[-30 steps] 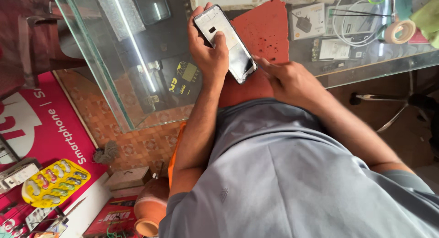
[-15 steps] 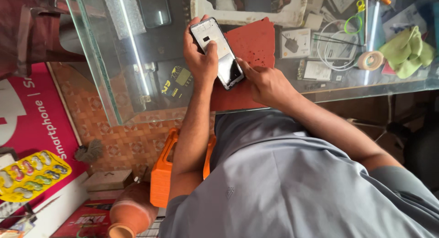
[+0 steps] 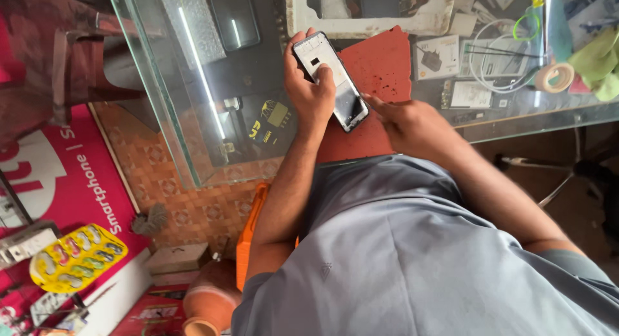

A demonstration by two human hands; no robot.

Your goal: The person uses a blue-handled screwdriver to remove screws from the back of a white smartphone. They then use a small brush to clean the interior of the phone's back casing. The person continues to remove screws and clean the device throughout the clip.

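A: What's nearest?

B: Grey shirt [image 3: 412,258], then 2 bare forearms. One phone [image 3: 331,80], opened, held over the red mat [image 3: 380,71] on the glass counter [image 3: 193,84].

A: Grip?

B: Left hand [image 3: 309,94] wraps it from below, thumb pressed flat on its face, prob to steady it. Right hand [image 3: 403,120] sits at the phone's lower corner, fingers bunched tight, tips touching the edge; can't tell if they pinch anything.

A: Beyond?

B: 1 white tray [image 3: 367,17], 1 tape roll [image 3: 558,77], 1 coiled white cable [image 3: 500,59], 1 green cloth [image 3: 596,62], parked off the mat, likely for working room
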